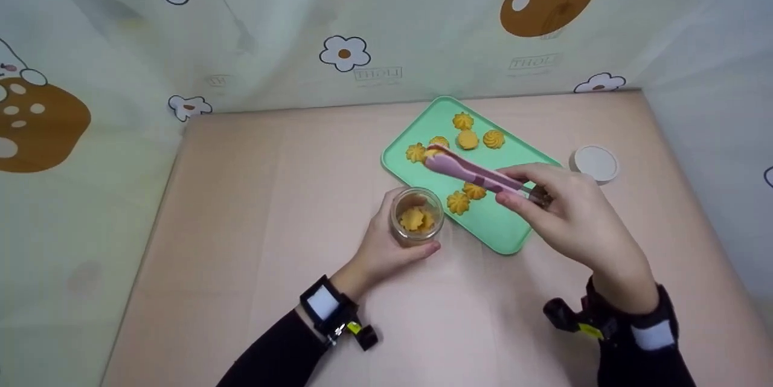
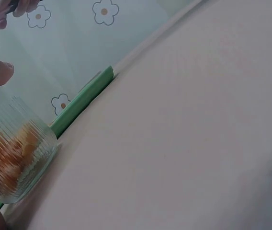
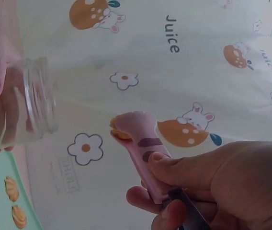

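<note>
My left hand (image 1: 386,239) grips a ribbed glass jar (image 2: 39,165), its mouth uncovered and several yellow cookies (image 1: 416,218) inside. Pink tongs (image 1: 462,172) are pinched in my right hand (image 1: 580,212), raised over the green tray (image 1: 501,231). In the right wrist view, one cookie (image 3: 120,132) sits between the tips of the tongs, which lie to the side of the jar's mouth. Several swirled cookies (image 1: 494,139) lie on the tray, partly hidden under the tongs in the head view.
A round white lid (image 1: 595,163) lies on the table (image 1: 290,194) right of the tray. The tray's near-left edge is close beside the jar. A printed curtain (image 1: 272,25) with flowers and fruit hangs behind the table and along its sides.
</note>
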### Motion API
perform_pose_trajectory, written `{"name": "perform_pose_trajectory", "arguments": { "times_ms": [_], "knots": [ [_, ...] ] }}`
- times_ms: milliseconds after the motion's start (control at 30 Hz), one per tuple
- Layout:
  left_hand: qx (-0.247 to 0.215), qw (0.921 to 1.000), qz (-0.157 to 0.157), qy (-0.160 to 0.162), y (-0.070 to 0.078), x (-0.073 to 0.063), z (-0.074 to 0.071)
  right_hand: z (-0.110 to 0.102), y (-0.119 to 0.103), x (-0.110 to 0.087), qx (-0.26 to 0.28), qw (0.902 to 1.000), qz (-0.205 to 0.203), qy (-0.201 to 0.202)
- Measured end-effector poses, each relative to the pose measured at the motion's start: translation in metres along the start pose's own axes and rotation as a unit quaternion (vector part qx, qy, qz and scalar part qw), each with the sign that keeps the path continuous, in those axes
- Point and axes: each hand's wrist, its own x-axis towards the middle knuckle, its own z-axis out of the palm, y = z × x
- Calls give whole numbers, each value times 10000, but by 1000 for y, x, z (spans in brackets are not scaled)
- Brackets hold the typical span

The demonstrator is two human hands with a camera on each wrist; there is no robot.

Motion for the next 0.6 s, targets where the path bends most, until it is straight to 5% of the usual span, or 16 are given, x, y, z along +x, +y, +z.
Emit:
{"name": "perform_pose_trajectory", "arguments": {
  "times_ms": [600],
  "knots": [
    [186, 9998, -114, 10, 1, -1, -1, 6, -10, -7, -347, 9978, -328, -465]
  ]
}}
